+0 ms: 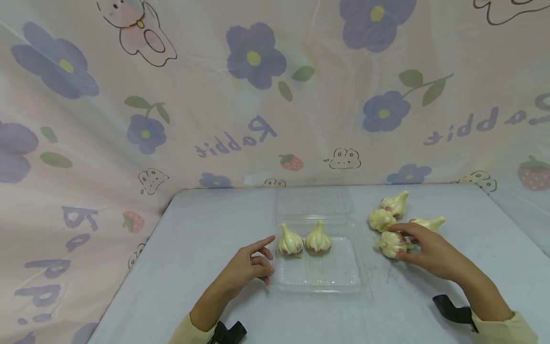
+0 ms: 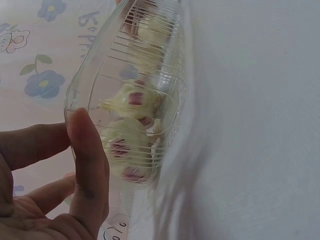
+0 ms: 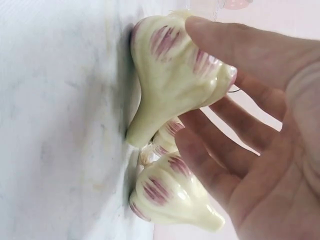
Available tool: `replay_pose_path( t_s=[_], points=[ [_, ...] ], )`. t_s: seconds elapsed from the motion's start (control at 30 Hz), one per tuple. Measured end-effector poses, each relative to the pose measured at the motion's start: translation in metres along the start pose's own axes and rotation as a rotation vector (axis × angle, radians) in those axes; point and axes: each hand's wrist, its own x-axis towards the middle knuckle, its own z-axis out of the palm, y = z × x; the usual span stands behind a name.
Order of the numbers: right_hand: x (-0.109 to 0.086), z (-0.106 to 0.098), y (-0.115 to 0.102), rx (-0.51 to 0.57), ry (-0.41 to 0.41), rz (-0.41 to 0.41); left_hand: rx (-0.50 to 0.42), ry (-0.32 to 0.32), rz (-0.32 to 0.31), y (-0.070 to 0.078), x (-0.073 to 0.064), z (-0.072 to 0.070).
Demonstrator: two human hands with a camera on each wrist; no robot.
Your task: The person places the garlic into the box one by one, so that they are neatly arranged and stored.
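A pale desk (image 1: 206,215) spreads across the near part of the scene. A pinkish cloth (image 1: 193,86) hangs along its far edge and both sides, printed with purple flowers (image 1: 253,58), green leaves (image 1: 302,73), small strawberries (image 1: 292,163), outlined rabbits (image 1: 345,160) and reversed lettering (image 1: 259,130); one strawberry shows on the right, another toward the left

Garlic (image 3: 172,65) close in both wrist views

Smooth, glossy garlic bulbs (image 3: 172,70); clear, shiny plastic box (image 1: 335,270)
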Motion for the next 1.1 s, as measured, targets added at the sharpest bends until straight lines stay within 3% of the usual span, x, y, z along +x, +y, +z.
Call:
replay_pose_path(
  t_s=[0.77,1.1],
  points=[
    [0.0021,0.0036,-0.0024,0.006,-0.026,0.007,0.002,-0.002,0.006,-0.0009,-0.0005,-0.0015],
    [0.0029,0.0034,-0.0044,0.024,-0.038,0.057,0.009,-0.005,0.003,-0.002,0.0005,-0.0009]
  ],
)
